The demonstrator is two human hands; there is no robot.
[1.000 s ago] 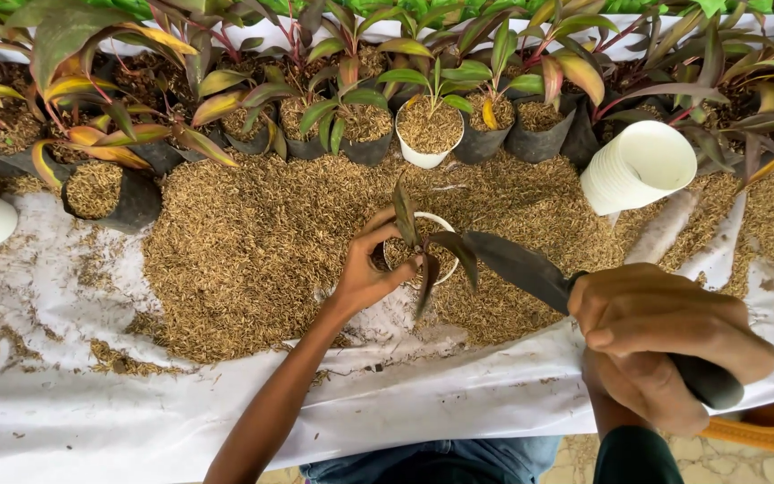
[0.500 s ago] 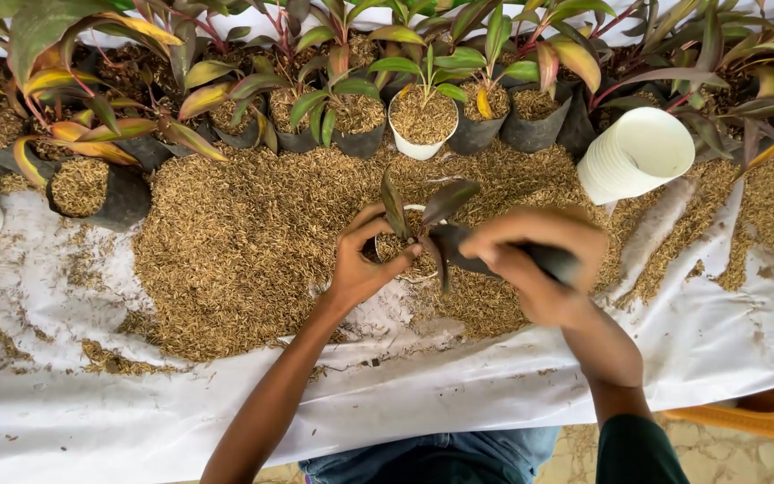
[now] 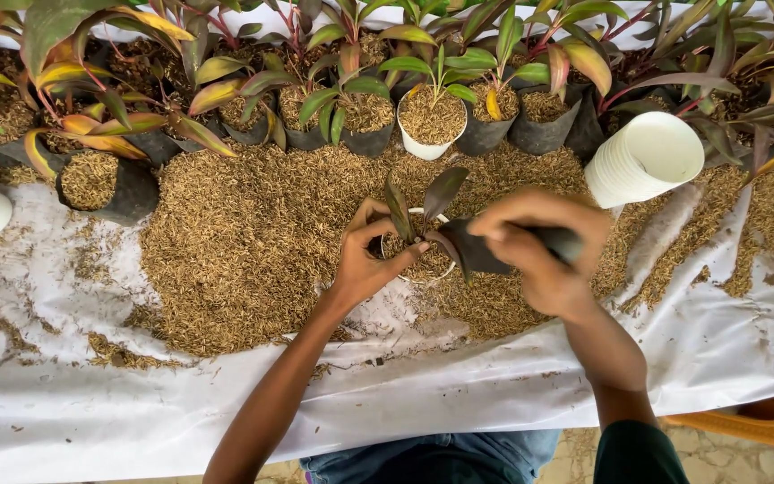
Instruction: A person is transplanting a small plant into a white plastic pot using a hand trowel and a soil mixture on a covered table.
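White sheet (image 3: 73,394) heaped with husks (image 3: 244,242), left hand (image 3: 365,260) grip around seedling cup (image 3: 416,260), right hand (image 3: 544,255) gripping trowel (image 3: 485,251).

plant nursery | rows of potted seedlings (image 3: 365,108) | husk heap (image 3: 253,233) on white sheet (image 3: 91,403)

Potted plants (image 3: 351,108) wall the far side (husk pile (image 3: 253,242) open leftward).
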